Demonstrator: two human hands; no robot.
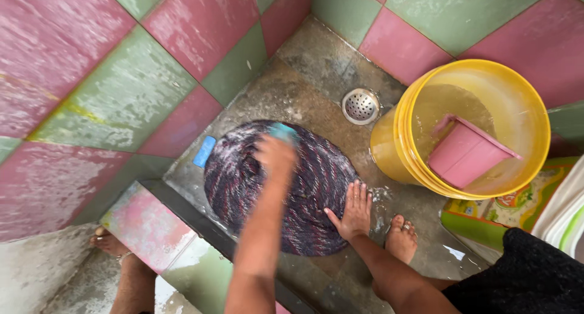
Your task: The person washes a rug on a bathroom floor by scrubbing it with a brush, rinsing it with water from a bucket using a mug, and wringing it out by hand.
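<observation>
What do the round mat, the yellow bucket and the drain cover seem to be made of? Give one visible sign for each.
Round mat: likely woven or braided cloth, shown by its striped purple coils, wet and soapy. Yellow bucket: plastic, glossy and see-through at the wall. Drain cover: probably metal, silvery with punched holes.

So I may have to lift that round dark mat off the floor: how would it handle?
The mat would probably be floppy: it looks woven and lies flat on the floor. It is likely heavy for its size and slippery, since suds and water cover it while the left hand scrubs it and the right hand presses its edge.
</observation>
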